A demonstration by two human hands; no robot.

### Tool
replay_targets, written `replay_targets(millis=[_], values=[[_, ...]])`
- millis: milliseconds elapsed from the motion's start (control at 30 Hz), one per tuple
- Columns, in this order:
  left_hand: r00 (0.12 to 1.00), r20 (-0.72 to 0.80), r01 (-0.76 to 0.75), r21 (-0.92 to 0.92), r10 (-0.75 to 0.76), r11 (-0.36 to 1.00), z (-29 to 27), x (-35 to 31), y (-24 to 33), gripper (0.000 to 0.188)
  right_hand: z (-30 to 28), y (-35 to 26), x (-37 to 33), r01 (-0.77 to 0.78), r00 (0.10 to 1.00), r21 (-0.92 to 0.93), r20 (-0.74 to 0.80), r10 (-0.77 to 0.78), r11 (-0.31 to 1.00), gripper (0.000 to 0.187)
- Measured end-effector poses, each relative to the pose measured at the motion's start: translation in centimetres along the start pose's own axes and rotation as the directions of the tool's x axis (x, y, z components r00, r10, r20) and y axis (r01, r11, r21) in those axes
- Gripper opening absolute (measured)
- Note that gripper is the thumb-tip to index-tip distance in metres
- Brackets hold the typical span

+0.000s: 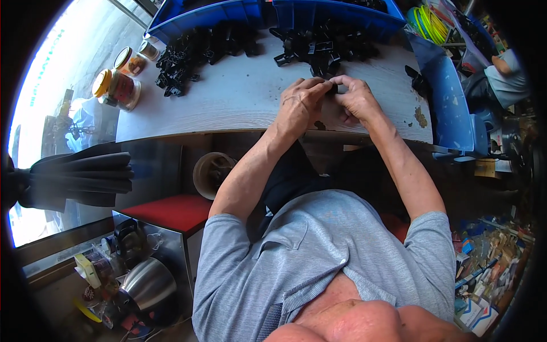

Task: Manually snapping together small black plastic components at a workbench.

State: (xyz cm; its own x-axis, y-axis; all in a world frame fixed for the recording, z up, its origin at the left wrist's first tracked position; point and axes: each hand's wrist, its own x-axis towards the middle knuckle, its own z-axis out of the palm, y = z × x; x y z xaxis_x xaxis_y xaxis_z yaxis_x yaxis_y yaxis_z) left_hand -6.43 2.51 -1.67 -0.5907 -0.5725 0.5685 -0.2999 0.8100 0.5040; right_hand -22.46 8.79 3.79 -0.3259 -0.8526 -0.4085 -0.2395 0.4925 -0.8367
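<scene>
Over the pale wood-grain worktop [239, 94], my left hand [299, 102] and right hand [359, 101] pinch one small black plastic part [334, 89] — seemingly unfinished — while beyond, a left heap [178, 61] and right heap [319, 48] of black pieces lie, done or waiting I cannot tell, before blue bins [208, 17].

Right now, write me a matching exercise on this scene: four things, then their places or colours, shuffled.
1. Small black part
2. Side-by-side blue bins
3. Nearest lidded jar
4. Coil at right

A. Left side of the table
B. Yellow-green
C. Between left hand and right hand
D. Table's far edge

Pairs: 1-C; 2-D; 3-A; 4-B
</scene>
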Motion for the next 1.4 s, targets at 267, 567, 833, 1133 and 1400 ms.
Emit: replay_targets(millis=[267,567,833,1133,1400], values=[[0.996,0.083,-0.042,0.074,0.036,0.996,-0.7,0.0,0.0,0.036,0.3,0.0,0.1,-0.007,1.000,-0.073,-0.011,0.006,0.997,0.033],[0.981,0.164,-0.139,0.218,0.104,0.966,-1.7,-0.8,0.9,0.042,0.3,0.6,0.0,0.037,0.999,-0.084,-0.025,-0.040,0.996,0.031],[0.937,-0.321,0.300,0.538,-0.138,0.788,-5.3,3.8,-10.4,0.025,-1.7,1.9,-0.7,0.034,0.999,0.244,-0.021,-0.030,0.969,0.043],[0.974,-0.212,0.194,0.614,-0.077,0.765,-6.3,1.8,-10.9,0.027,-12.5,5.3,1.3,0.182,0.847,0.445,-0.524,0.090,0.877,0.040],[0.998,-0.061,0.041,0.559,-0.008,0.828,-6.9,1.1,-9.9,0.025,-11.0,5.1,1.1,0.171,0.901,0.319,-0.433,-0.017,0.932,0.045]])
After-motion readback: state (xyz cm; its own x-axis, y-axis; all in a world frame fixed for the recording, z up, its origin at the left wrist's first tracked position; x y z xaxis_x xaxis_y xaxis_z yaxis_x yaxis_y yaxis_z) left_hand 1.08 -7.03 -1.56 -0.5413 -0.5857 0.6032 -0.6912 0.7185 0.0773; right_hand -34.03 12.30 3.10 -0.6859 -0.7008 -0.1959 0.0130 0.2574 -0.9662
